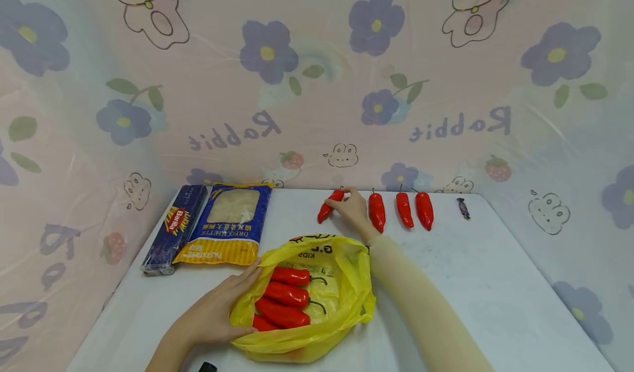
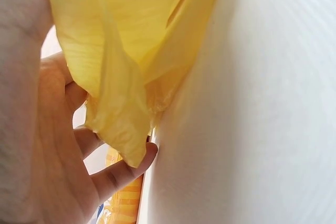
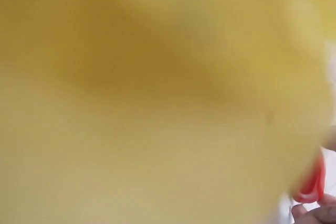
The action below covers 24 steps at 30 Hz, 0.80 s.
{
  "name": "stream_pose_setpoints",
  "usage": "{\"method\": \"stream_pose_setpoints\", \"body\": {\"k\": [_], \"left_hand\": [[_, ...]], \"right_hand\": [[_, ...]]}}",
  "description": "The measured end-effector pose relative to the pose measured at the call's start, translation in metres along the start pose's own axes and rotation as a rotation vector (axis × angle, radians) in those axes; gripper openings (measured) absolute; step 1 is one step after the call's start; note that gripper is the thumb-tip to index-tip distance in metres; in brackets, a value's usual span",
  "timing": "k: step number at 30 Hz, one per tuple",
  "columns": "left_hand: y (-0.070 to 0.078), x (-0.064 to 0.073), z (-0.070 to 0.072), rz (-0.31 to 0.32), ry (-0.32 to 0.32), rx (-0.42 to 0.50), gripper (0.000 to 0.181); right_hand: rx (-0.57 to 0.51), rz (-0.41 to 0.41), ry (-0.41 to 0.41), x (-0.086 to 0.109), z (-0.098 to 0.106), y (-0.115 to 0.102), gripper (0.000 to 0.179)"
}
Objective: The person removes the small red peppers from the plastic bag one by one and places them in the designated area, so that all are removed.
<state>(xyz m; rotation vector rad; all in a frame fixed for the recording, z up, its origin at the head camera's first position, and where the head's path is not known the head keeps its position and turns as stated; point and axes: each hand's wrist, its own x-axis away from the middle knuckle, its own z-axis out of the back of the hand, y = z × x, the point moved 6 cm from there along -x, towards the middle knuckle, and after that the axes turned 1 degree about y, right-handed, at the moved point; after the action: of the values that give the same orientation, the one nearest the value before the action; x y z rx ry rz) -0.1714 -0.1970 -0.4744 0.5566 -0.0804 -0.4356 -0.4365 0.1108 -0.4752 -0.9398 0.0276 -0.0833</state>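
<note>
In the head view, my left hand (image 1: 218, 311) holds the left side of a yellow plastic bag (image 1: 342, 328), thumb and fingertips at its rim. The left wrist view shows the spread fingers (image 2: 113, 179) beside the bag's yellow folds. Several red chili peppers (image 1: 287, 294) lie inside the bag, stems to the right. Beyond the bag, my right hand (image 1: 353, 209) pinches a tilted red chili pepper (image 1: 324, 213) between thumb and fingers. That pepper (image 3: 312, 184) shows at the right wrist view's lower right corner; blurred yellow covers most of that view.
Three more red chili peppers (image 1: 404, 209) lie in a row right of my right hand. A small dark-wrapped candy (image 1: 463, 209) is farther right. At the back left lie a blue Barilla spaghetti pack (image 1: 175, 229) and an orecchiette bag (image 1: 225, 226). A patterned curtain (image 1: 317, 86) encloses the white table (image 1: 475, 306).
</note>
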Motion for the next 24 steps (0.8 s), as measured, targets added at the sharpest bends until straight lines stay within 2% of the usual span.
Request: {"method": "stream_pose_setpoints", "body": {"k": [5,10,19,24], "left_hand": [[0.002,0.000,0.001,-0.002,-0.006,-0.001,0.111],[0.003,0.000,0.004,-0.012,0.005,-0.017,0.111],[0.003,-0.002,0.007,-0.015,-0.004,-0.013,0.112],[0.004,-0.001,0.005,-0.008,-0.013,0.009,0.111]], "right_hand": [[-0.012,-0.031,0.004,-0.001,0.006,0.002,0.064],[-0.007,-0.072,-0.006,-0.003,0.011,0.005,0.067],[0.065,-0.115,-0.015,0.006,0.025,0.002,0.071],[0.091,-0.112,0.001,0.011,0.029,0.007,0.068]]}}
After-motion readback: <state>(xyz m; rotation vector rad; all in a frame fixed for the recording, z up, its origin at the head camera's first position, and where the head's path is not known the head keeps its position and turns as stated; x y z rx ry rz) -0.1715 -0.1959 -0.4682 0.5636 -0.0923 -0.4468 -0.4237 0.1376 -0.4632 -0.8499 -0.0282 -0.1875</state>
